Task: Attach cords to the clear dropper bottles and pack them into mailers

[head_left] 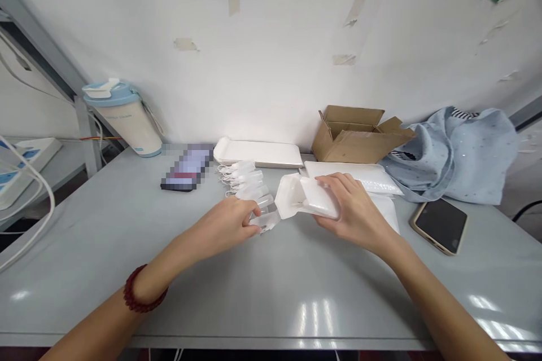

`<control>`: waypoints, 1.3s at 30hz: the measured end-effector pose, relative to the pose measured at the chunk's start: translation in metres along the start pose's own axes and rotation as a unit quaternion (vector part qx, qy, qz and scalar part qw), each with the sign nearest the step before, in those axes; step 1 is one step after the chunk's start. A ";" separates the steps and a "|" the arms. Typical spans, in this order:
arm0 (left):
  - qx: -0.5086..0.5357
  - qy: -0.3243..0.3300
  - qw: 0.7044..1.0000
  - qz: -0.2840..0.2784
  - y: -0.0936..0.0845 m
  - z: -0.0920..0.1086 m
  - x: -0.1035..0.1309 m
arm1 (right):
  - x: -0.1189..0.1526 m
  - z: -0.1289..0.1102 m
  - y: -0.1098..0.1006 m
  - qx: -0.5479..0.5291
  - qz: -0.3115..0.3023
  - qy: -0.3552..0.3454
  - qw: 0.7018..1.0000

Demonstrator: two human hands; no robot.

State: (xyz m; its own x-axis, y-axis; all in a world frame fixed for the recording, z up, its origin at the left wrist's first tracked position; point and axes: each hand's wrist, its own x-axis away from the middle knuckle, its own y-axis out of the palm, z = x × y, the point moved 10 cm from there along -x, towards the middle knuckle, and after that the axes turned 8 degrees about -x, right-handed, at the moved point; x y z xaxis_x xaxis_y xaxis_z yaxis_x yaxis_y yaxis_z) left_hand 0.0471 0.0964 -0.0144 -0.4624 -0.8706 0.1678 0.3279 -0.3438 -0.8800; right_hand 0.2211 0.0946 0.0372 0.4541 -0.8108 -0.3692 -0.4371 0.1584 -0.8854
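Note:
My right hand [349, 203] grips a small white envelope [318, 198], its fingers along the far edge and the thumb on the near side. The envelope's mouth and raised flap face left. At the nearest end of a row of small translucent plastic tubes [249, 179] with thin white loops, my left hand [237, 217] pinches one translucent tube [265, 220] between thumb and fingers. That tube lies just below the open flap; whether they touch is unclear. The contents of the envelope are hidden.
White envelopes [262, 152] lie by the wall, and white padded packs [355, 176] lie behind my right hand. An open cardboard box [355, 144], a blue cloth bag [474, 152] and a phone [440, 224] stand rightward. A pixelated phone [188, 166] and a tumbler [127, 118] are leftward.

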 end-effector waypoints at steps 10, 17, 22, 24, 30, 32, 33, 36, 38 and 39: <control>-0.088 0.008 0.995 0.037 0.000 0.006 0.000 | 0.000 0.003 0.000 0.011 0.008 -0.001 1.000; 0.054 0.075 0.989 0.119 -0.047 0.020 0.015 | 0.000 0.003 0.010 0.013 -0.022 0.007 1.000; 0.045 0.137 0.978 0.151 -0.045 0.027 0.016 | 0.002 -0.005 0.017 0.006 -0.042 -0.002 0.999; -0.008 0.164 0.970 0.178 -0.040 0.032 0.017 | 0.002 -0.010 0.021 0.001 -0.053 -0.006 0.999; -0.126 0.226 0.933 0.249 -0.030 0.054 0.025 | 0.004 -0.020 0.027 -0.025 -0.068 -0.014 0.997; -0.135 0.245 0.923 0.263 -0.028 0.062 0.027 | 0.004 -0.025 0.027 -0.040 -0.069 -0.019 0.997; -0.129 0.253 0.920 0.269 -0.027 0.065 0.029 | 0.005 -0.027 0.027 -0.047 -0.071 -0.021 0.996; -0.102 0.268 0.911 0.296 -0.026 0.070 0.032 | 0.005 -0.035 0.029 -0.063 -0.078 -0.026 0.995; -0.099 0.265 0.908 0.310 -0.023 0.072 0.034 | 0.006 -0.041 0.030 -0.073 -0.078 -0.030 0.994; -0.102 0.263 0.905 0.317 -0.021 0.073 0.035 | 0.007 -0.044 0.030 -0.079 -0.077 -0.034 0.993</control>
State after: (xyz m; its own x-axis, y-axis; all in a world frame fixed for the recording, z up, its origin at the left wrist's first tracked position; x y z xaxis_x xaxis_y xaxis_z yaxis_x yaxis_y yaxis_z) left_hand 0.0846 0.0476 0.0425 -0.5805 -0.5627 -0.5885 0.5311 0.2861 -0.7975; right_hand 0.1771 0.0692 0.0203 0.5741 -0.7778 -0.2557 -0.4716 -0.0589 -0.8798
